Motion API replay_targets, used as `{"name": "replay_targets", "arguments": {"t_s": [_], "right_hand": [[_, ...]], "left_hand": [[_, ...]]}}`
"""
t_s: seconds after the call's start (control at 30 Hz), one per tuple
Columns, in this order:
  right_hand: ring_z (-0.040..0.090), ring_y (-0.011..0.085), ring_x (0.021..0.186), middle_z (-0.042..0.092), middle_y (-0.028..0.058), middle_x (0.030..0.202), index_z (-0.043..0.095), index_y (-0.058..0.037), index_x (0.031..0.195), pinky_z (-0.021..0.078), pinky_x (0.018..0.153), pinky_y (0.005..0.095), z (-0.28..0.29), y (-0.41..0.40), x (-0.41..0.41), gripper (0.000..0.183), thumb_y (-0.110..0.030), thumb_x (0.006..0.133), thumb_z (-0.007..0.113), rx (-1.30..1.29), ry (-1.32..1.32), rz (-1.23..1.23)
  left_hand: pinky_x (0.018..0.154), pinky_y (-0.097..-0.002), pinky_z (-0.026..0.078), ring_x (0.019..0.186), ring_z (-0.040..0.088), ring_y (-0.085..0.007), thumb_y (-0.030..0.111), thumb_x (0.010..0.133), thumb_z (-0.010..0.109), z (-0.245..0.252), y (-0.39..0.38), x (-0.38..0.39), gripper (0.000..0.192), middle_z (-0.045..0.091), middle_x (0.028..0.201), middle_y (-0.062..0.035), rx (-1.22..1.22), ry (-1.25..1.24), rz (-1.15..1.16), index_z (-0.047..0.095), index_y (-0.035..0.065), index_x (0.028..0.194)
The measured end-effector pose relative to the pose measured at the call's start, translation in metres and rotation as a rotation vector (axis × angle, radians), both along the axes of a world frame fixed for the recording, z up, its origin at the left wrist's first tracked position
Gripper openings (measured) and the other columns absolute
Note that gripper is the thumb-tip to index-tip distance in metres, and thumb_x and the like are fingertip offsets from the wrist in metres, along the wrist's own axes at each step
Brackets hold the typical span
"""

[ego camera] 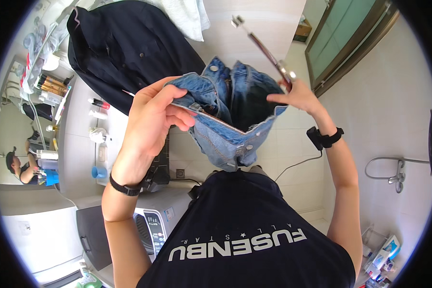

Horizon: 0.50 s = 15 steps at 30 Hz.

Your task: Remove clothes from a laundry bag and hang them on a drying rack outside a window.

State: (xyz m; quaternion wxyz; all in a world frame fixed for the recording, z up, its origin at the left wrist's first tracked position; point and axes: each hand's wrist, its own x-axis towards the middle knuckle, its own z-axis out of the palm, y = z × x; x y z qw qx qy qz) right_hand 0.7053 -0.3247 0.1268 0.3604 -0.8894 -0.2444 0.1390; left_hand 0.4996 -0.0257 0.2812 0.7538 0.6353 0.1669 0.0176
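A blue denim garment (219, 138), jeans or shorts, hangs with its waist opening spread towards me. My left hand (156, 111) pinches the waistband at its left side, thumb on top and fingers beneath. In my right hand (300, 97) is a clip hanger (264, 48), a slim brown bar with metal clips. The near clip lies by my fingers, and the far clip sticks up and away to the left. My right thumb reaches inside the waistband's right side. Whether the near clip grips the denim cannot be told.
A dark jacket (129, 50) hangs at the upper left, beside a white towel (189, 18). Toiletries stand along the counter (79, 144) and a mirror (10, 144) at left. A washing machine (156, 226) is lower left. A shower valve (397, 176) projects from the right wall.
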Motion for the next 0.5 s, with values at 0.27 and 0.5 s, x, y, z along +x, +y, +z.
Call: {"name": "replay_targets", "arguments": {"t_s": [0.27, 0.5], "right_hand": [[0.062, 0.0209, 0.089, 0.066, 0.0083, 0.093, 0.049, -0.0054, 0.086, 0.0494, 0.077, 0.033, -0.013, 0.012, 0.008, 0.021, -0.002, 0.073, 0.065, 0.151, 0.201, -0.07], [0.067, 0.0237, 0.109, 0.072, 0.0166, 0.113, 0.041, -0.0087, 0.086, 0.054, 0.09, 0.036, 0.035, -0.005, -0.014, 0.027, 0.01, 0.071, 0.054, 0.519, 0.445, 0.331]], "left_hand": [[0.049, -0.0258, 0.047, 0.049, 0.059, -0.0134, 0.006, 0.093, 0.054, 0.003, 0.05, -0.021, 0.025, 0.066, 0.066, -0.0065, 0.787, 0.071, 0.064, 0.076, -0.0024, 0.104], [0.086, -0.0301, 0.048, 0.096, 0.063, -0.0135, -0.006, 0.088, 0.047, -0.019, 0.095, -0.061, 0.026, 0.067, 0.099, -0.0096, 1.203, -0.171, -0.108, 0.072, -0.0026, 0.096]]}}
